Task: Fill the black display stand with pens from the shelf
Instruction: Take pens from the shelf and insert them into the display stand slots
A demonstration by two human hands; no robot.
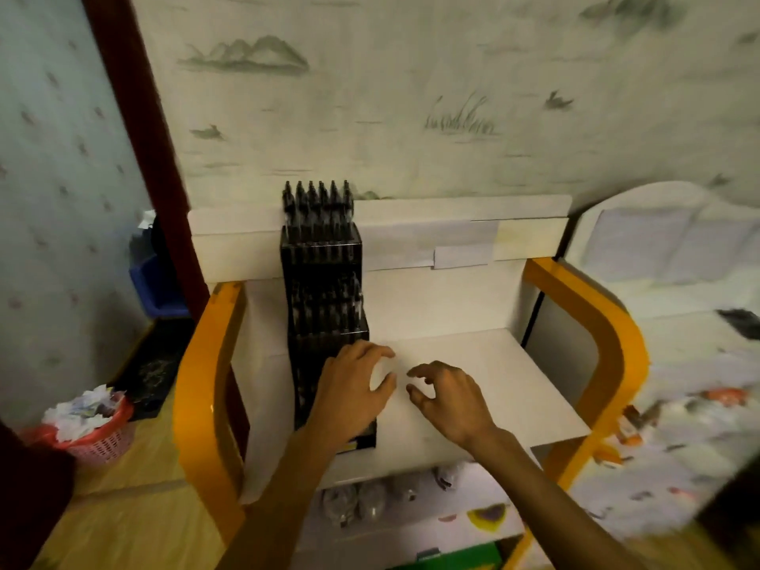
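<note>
The black tiered display stand [323, 290] stands on the white shelf [473, 364] at its left side, against the back panel. Several black pens [317, 199] stick up from its top row, and more fill the middle tiers; the lowest rows are partly hidden. My left hand [351, 390] lies over the stand's lower front, fingers loosely bent, nothing visible in it. My right hand [446, 390] hovers just right of it above the shelf, fingers spread and slightly curled, holding nothing.
Orange curved side frames [197, 384] flank the shelf on both sides. A lower shelf holds small clear bags [357, 501]. A red basket of crumpled paper [88, 421] and a blue bin [158, 281] stand at the left. A patterned surface [678, 425] lies right.
</note>
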